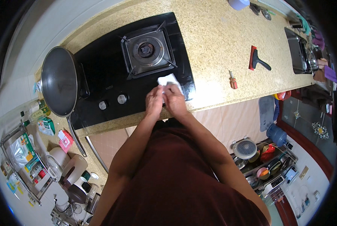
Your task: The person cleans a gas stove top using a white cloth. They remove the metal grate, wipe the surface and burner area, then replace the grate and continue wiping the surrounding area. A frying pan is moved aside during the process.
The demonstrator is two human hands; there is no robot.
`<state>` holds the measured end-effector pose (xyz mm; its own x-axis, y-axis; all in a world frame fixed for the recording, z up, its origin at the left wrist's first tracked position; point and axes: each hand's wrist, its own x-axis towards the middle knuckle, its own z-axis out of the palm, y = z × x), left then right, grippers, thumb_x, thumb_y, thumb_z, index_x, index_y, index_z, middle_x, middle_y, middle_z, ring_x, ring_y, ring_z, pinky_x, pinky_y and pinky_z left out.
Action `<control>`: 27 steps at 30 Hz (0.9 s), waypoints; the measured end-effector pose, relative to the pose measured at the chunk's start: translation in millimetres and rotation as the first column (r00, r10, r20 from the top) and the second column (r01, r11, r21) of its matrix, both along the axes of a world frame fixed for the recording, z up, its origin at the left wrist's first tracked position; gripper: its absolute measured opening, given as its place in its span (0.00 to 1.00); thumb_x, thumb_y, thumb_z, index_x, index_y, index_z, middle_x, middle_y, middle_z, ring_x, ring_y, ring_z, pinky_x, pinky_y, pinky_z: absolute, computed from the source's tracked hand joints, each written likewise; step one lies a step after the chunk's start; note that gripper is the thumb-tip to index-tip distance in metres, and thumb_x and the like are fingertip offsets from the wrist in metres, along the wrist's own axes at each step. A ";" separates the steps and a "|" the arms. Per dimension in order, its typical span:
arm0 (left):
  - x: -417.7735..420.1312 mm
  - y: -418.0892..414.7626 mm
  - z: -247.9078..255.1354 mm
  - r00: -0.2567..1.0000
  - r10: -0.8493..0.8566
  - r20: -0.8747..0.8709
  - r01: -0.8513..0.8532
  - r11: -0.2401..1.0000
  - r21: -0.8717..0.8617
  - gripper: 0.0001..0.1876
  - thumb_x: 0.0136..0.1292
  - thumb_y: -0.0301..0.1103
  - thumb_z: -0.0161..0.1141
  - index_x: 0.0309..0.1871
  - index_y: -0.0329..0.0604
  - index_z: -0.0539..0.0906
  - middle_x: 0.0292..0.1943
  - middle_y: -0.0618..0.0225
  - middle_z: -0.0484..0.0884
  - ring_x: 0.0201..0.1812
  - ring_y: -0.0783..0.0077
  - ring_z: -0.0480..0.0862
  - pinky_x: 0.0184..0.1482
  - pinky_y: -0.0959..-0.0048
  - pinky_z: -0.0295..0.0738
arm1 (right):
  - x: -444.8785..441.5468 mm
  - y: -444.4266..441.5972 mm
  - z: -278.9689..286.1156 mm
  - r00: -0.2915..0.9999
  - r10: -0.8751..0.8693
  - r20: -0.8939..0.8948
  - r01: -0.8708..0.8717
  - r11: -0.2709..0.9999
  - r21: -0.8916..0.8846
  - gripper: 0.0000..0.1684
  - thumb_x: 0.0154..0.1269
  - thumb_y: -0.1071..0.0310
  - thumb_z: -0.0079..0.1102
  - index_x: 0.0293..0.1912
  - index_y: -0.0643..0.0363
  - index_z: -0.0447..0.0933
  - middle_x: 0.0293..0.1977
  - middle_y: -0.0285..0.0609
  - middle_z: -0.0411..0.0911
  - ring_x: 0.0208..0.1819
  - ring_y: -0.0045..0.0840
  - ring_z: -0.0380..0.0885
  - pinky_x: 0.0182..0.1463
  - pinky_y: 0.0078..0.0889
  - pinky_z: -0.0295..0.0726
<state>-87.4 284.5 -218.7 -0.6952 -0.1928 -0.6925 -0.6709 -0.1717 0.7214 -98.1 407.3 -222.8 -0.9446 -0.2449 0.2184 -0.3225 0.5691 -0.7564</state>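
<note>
A white cloth or paper wipe (169,79) is bunched between my two hands, over the front right part of the black glass gas cooktop (140,90). My right hand (175,100) has its fingers curled on the wipe. My left hand (154,101) is beside it with its fingertips against the wipe's near edge; whether it grips it is hidden. Behind my hands is the burner (146,50) in its square metal pan support. Two silver knobs, one at the right (122,99) and one at the left (102,105), are left of my hands.
A dark wok (59,82) covers the cooktop's left end, its handle (76,138) pointing towards me. On the speckled counter (219,50) to the right lie a screwdriver (233,80) and a red-bladed squeegee (257,59). Farther right is a sink (295,50). Bottles and packets crowd the left corner.
</note>
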 end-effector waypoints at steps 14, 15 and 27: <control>87.0 -81.7 88.1 0.995 -0.089 -0.040 0.084 0.990 -0.111 0.14 0.74 0.36 0.58 0.51 0.32 0.84 0.39 0.65 0.87 0.41 0.77 0.85 0.44 0.79 0.79 | -35.1 -11.6 -11.0 0.981 -0.193 -0.007 0.190 0.958 0.214 0.12 0.65 0.76 0.56 0.48 0.63 0.79 0.40 0.51 0.77 0.40 0.43 0.80 0.42 0.43 0.82; 92.6 -88.1 93.1 0.990 -0.137 -0.014 0.134 0.981 -0.143 0.14 0.73 0.35 0.58 0.51 0.32 0.84 0.38 0.65 0.87 0.41 0.77 0.85 0.44 0.79 0.79 | -30.8 -26.6 -17.6 0.985 -0.168 -0.034 0.171 0.961 0.218 0.11 0.66 0.75 0.55 0.47 0.64 0.78 0.40 0.50 0.77 0.40 0.43 0.81 0.42 0.43 0.82; 134.2 -196.0 165.7 0.905 -0.251 -0.344 -0.023 0.778 -0.628 0.09 0.69 0.27 0.61 0.49 0.37 0.86 0.41 0.59 0.88 0.43 0.70 0.87 0.47 0.71 0.81 | -21.2 -23.7 -7.5 0.929 -0.360 -0.081 0.369 0.893 0.259 0.12 0.61 0.78 0.56 0.44 0.60 0.80 0.39 0.51 0.78 0.39 0.48 0.80 0.42 0.47 0.80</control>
